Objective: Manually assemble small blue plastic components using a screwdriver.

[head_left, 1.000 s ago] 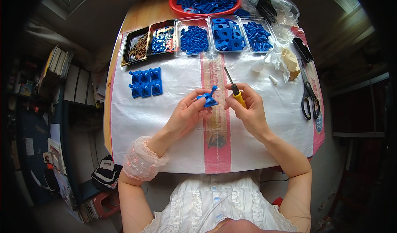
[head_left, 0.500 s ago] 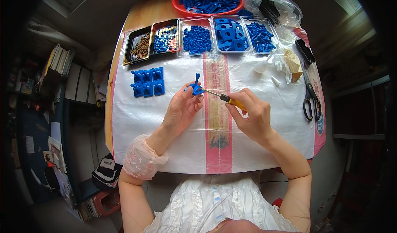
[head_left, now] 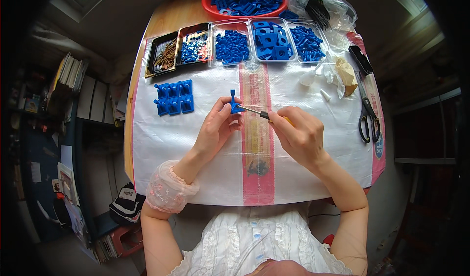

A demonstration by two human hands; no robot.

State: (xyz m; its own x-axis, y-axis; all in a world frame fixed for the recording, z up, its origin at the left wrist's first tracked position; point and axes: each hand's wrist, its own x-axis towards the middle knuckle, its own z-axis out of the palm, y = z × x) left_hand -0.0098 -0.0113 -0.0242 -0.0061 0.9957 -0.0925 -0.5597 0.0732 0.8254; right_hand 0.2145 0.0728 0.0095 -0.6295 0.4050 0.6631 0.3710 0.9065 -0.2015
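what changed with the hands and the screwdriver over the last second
The left hand turned the small blue part from lying flat to standing upright in its fingers. The right hand swung the screwdriver from pointing up and away to lying sideways, its tip now at the part. Both grips held throughout. The finished blue parts, the trays and the scissors stayed put.

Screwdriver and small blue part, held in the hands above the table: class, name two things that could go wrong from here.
1. The screwdriver tip could slip off the blue part and jab the left hand, whose fingers pinch the part right beside the tip.
2. The part is held in the air, so a slip might drop it onto the white sheet.
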